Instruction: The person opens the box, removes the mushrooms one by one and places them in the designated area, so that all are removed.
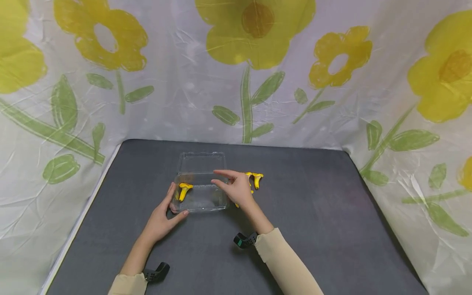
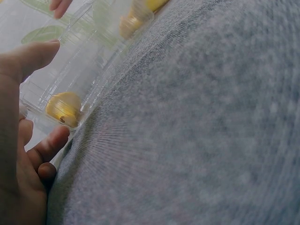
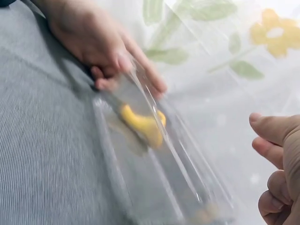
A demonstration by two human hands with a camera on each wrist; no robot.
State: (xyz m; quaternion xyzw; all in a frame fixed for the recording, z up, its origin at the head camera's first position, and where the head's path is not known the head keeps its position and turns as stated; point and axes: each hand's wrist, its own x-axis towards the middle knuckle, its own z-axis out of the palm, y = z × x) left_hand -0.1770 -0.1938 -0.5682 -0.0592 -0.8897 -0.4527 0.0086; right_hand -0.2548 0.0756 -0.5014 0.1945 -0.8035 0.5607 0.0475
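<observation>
A clear plastic clamshell box (image 1: 206, 205) sits on the dark tabletop with its lid (image 1: 200, 157) folded back. One yellow trumpet-shaped mushroom (image 1: 184, 191), like a chanterelle, lies in the left part of the tray; it also shows in the right wrist view as a curved yellow piece (image 3: 144, 125). My left hand (image 1: 161, 219) holds the box at its left end, thumb along the front and fingers around the side. Over the right end hovers my right hand (image 1: 239, 189), thumb and index finger apart, nothing between them. More yellow mushrooms (image 1: 257, 179) lie beyond it, partly hidden.
The grey-black tabletop (image 1: 313, 221) is bounded at the back and sides by a white curtain (image 1: 169, 102) printed with yellow flowers. Dark bands with devices (image 1: 245, 240) sit at both wrists, by the beige sleeves (image 1: 284, 262).
</observation>
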